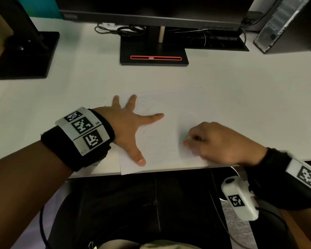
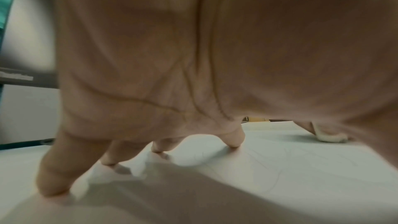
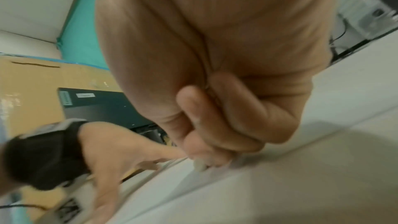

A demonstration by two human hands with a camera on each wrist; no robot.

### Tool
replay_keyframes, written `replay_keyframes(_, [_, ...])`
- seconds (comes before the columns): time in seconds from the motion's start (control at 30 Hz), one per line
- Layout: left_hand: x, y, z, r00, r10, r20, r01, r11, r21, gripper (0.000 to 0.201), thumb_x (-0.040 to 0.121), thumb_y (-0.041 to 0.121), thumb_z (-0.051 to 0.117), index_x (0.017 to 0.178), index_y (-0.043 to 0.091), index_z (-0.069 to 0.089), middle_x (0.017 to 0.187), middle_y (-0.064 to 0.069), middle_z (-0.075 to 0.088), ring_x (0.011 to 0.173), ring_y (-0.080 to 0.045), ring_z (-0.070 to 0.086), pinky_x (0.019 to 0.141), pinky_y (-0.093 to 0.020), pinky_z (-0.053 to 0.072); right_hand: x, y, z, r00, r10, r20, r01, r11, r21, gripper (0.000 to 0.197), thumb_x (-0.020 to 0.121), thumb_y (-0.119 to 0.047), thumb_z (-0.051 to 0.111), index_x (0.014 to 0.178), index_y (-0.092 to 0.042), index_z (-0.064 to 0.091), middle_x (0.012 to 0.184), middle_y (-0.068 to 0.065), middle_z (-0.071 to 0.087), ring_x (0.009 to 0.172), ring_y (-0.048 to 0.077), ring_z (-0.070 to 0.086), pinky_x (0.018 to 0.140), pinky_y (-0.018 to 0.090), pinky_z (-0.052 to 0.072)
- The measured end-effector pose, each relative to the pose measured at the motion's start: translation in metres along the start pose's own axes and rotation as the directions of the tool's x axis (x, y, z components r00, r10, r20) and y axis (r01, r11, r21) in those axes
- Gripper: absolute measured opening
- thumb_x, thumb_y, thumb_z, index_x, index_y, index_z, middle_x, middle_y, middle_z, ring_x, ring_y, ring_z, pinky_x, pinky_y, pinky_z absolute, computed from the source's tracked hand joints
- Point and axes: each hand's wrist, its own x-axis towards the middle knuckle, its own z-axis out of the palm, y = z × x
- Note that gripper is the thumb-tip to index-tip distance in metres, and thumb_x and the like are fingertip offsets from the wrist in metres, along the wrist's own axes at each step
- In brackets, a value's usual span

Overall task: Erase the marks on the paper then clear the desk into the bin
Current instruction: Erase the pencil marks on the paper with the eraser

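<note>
A white sheet of paper (image 1: pixel 162 133) with faint pencil lines lies at the near edge of the white desk (image 1: pixel 79 83). My left hand (image 1: pixel 131 126) presses flat on the sheet's left part with fingers spread; the left wrist view shows its fingertips (image 2: pixel 233 140) down on the paper (image 2: pixel 280 163). My right hand (image 1: pixel 215 141) is curled on the sheet's right part and pinches a small white eraser (image 3: pixel 199 165), whose tip touches the paper. The eraser (image 2: pixel 329 136) also shows far off in the left wrist view. No bin is in view.
A black monitor stand (image 1: pixel 153 54) sits behind the paper, with cables (image 1: pixel 122 30) at the back. A second dark stand (image 1: pixel 25 54) is at the left and a computer tower (image 1: pixel 287 24) at the right. My lap is below the desk edge.
</note>
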Motion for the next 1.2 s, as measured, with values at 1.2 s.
replay_keyframes(1.2, [0.0,0.001,-0.001,1.0,0.007,0.01,-0.007,1.0,0.011,0.136,0.039,0.085,0.08,0.121,0.081,-0.029,0.154,-0.002,-0.047,0.142,-0.048,-0.034,0.117,-0.07,0.01,0.013,-0.018,0.006,0.99,-0.109,0.089,0.118,0.988,-0.102,0.04,0.1,-0.038,0.052,0.073,-0.009,0.059,0.065,0.003,0.063,0.064,0.018,0.06,0.067,0.038,0.05])
